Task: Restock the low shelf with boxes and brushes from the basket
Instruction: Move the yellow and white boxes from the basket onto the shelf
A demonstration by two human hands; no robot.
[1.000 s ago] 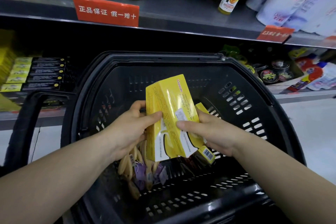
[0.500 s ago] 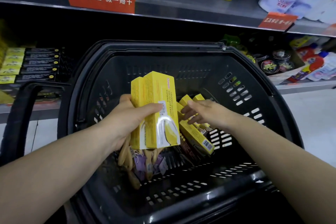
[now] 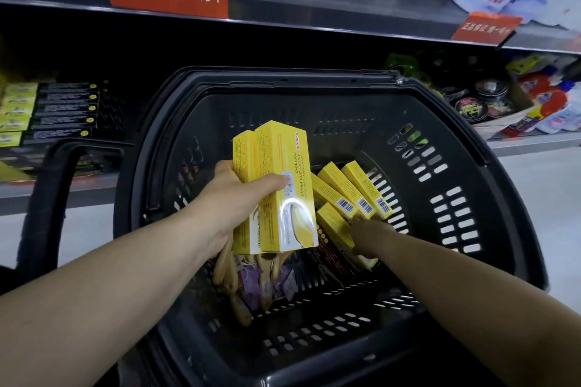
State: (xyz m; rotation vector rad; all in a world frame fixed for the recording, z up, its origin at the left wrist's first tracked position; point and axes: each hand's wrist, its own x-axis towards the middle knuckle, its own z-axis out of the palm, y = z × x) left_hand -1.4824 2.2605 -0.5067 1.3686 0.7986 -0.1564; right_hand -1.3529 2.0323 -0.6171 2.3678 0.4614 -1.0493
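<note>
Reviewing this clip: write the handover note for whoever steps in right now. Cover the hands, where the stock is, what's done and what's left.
Left hand: grips two tall yellow cardboard boxes, upright above the black plastic basket.
Right hand: down in the basket among the loose yellow boxes; it is blurred, so the grip is unclear.
Tan-handled brushes with purple tags lie on the basket floor.
Done: two boxes lifted out.
Left: set them on the low grey shelf, then move the loose boxes and the brushes.
</note>
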